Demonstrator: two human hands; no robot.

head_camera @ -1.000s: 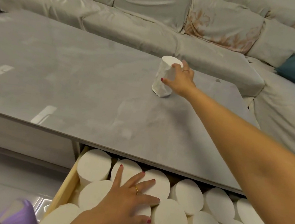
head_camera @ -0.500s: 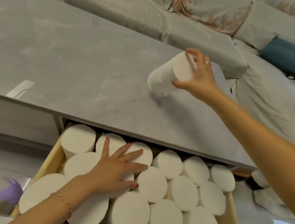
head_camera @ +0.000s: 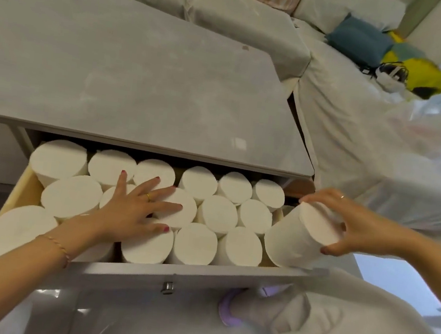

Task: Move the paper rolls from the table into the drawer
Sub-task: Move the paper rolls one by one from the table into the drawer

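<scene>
The open drawer (head_camera: 131,268) under the grey table (head_camera: 120,73) is packed with several upright white paper rolls (head_camera: 216,214). My right hand (head_camera: 355,226) grips one more white paper roll (head_camera: 296,238), tilted, at the drawer's right front corner; its lower end sits by the drawer's front edge. My left hand (head_camera: 137,209) lies flat with fingers spread on top of the rolls in the drawer's middle. No roll shows on the tabletop.
A sofa under a pale cover (head_camera: 232,3) runs behind and to the right of the table, with a blue cushion (head_camera: 357,41) and a yellow item (head_camera: 422,71) on it. My light-clothed lap (head_camera: 332,330) and a purple slipper (head_camera: 227,313) are below the drawer front.
My right hand lifted the roll off the tabletop and carried it down to the drawer's right front corner. My left hand stayed on the rolls. The view tilted down.
</scene>
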